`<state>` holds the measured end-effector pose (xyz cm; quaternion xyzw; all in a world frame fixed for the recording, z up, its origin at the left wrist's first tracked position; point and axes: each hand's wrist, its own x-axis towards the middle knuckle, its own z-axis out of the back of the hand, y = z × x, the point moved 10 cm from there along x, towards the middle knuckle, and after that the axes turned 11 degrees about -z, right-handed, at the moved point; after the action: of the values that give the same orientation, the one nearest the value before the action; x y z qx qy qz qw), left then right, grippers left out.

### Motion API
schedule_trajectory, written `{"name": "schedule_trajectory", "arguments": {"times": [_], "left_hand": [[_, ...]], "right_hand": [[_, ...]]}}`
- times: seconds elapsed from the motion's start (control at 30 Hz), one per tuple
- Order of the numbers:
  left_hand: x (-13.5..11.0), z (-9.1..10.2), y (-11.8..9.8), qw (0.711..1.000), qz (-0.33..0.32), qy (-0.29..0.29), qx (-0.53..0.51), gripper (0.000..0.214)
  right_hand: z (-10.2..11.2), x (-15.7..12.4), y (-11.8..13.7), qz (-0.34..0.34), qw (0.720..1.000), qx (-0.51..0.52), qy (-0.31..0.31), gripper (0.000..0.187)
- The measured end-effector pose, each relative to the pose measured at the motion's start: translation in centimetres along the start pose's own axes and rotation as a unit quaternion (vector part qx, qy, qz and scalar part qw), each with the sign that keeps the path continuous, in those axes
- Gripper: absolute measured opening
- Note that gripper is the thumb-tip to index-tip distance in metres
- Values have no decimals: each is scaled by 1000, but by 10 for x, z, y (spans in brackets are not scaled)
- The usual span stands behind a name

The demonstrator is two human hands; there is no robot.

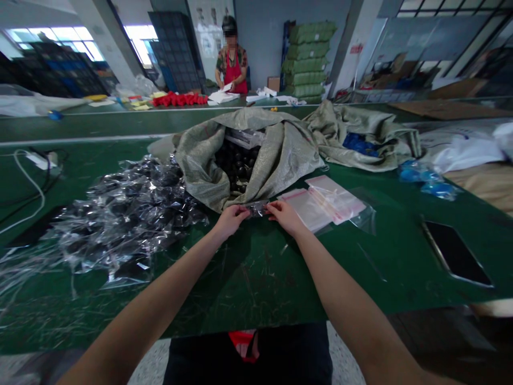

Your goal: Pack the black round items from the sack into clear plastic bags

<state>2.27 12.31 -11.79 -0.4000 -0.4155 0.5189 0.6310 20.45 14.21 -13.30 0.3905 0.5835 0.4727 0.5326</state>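
Between my two hands is a small clear plastic bag (257, 209) with something dark inside. My left hand (232, 220) pinches its left end, and my right hand (284, 215) pinches its right end. Just beyond them lies an open woven sack (280, 155), its mouth toward me, full of round black pieces (239, 163). Left of my hands spreads a heap of clear bags with dark contents (132, 214). By my right hand lie stacks of flat clear bags (332, 199) with pinkish strips.
A phone (457, 252) lies at the right of the green table (256, 289). Behind it are small blue bagged items (428, 179) and another sack (360, 131) with blue contents. A white cable (38, 187) runs at the left. Across the tables a person in a red apron (233, 69) handles white sheets.
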Motion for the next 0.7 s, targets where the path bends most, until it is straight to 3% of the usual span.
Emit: {"name": "schedule_trajectory", "arguments": {"times": [0.13,0.33,0.53,0.7], "left_hand": [[-8,-2,-1,996,30,-24,-86,19],[-15,-10,-24,981,-5,21,-192,30],[-19,-13,-44,963,-65,44,-260,32],[-23,-16,-50,957,-76,64,-271,35]], "right_hand": [[3,-6,14,65,997,-40,-25,13],[-9,-16,25,86,993,79,20,29],[-13,-28,39,112,964,240,34,31],[-15,-33,40,102,953,282,38,33]]}}
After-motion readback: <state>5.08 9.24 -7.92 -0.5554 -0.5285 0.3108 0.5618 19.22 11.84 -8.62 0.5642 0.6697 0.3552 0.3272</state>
